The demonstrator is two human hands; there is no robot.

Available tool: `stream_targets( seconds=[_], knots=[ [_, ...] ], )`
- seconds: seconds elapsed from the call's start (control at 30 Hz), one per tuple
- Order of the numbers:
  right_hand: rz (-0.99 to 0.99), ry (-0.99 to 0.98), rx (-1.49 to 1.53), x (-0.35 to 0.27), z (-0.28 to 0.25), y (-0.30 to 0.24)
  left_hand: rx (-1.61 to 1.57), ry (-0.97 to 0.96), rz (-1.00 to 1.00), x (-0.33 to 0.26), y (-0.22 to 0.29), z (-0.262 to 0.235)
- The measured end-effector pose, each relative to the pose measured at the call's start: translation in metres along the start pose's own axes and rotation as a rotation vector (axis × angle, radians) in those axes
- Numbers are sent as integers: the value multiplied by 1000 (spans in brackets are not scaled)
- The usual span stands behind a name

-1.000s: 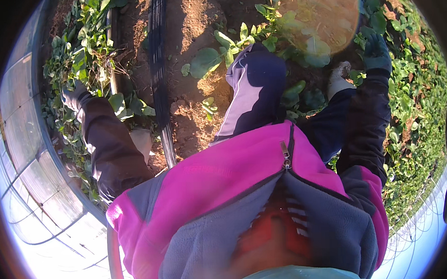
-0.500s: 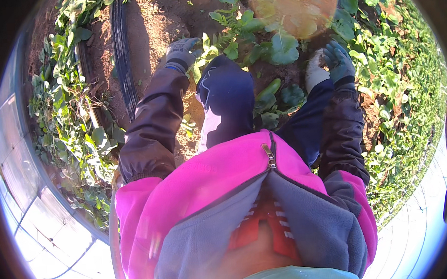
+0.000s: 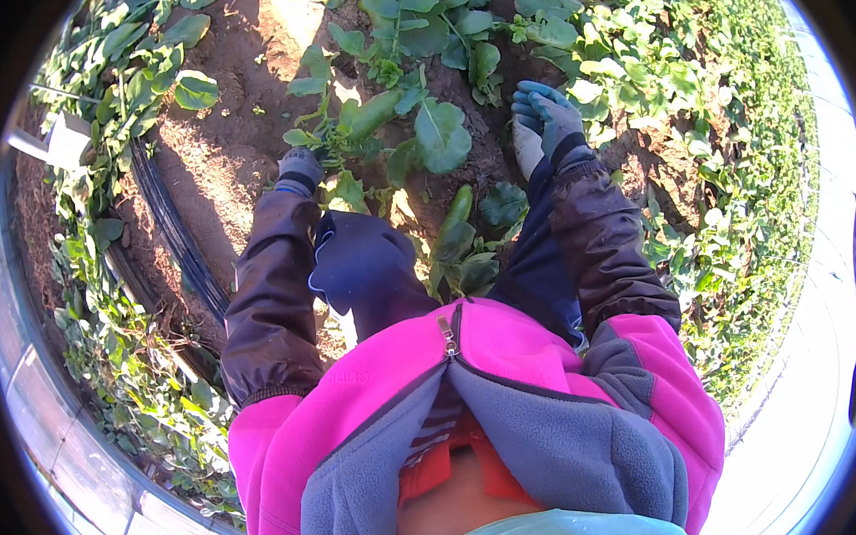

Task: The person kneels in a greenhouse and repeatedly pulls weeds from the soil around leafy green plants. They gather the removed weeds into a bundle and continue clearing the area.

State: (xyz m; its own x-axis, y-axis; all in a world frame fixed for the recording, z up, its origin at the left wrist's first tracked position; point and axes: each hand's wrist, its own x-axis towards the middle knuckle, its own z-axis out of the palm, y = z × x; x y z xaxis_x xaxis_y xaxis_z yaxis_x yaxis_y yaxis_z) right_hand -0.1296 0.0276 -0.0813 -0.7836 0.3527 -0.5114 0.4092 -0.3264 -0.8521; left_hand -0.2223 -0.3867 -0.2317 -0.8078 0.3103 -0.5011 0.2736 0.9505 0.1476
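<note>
Leafy plant (image 3: 440,137): on soil (image 3: 219,166), between our hands.
Left hand (image 3: 300,168): plant's left edge; finger state, we cannot tell.
Right hand (image 3: 547,117): fingers together, beside pale shoe (image 3: 528,149).
Open room: soil toward black tubing (image 3: 174,224).

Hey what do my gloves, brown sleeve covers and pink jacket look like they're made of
Gloves: dull and close-fitting, perhaps coated knit. Sleeve covers: probably smooth synthetic, given their shiny creases. Jacket: seemingly fleece, from its fuzzy, matte grey surface.

Pink fleece jacket (image 3: 385,382), grey lining (image 3: 585,441), metal zip pull (image 3: 448,337); shiny dark-brown oversleeves (image 3: 278,292); grey gloves (image 3: 300,166), blue-green fingers (image 3: 541,96); navy trousers (image 3: 371,265).
</note>
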Motion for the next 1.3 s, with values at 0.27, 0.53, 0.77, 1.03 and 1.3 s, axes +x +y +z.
stream_targets(
  seconds=[0.27,0.53,0.77,1.03,1.3],
  knots=[
    [30,0,-46,7,2,-6,361,22,198,-39,-50,-40],
    [-72,58,-15,16,1,-23,634,506,-856,-269,-264,-207],
    [-168,111,265,28,8,-16,303,964,-13,-230,-197,-236],
    [-333,154,-23,36,44,-6,1,244,549,-89,43,-203],
    [-79,-69,361,54,70,-35,-390,193,702,86,80,-232]
  ],
)
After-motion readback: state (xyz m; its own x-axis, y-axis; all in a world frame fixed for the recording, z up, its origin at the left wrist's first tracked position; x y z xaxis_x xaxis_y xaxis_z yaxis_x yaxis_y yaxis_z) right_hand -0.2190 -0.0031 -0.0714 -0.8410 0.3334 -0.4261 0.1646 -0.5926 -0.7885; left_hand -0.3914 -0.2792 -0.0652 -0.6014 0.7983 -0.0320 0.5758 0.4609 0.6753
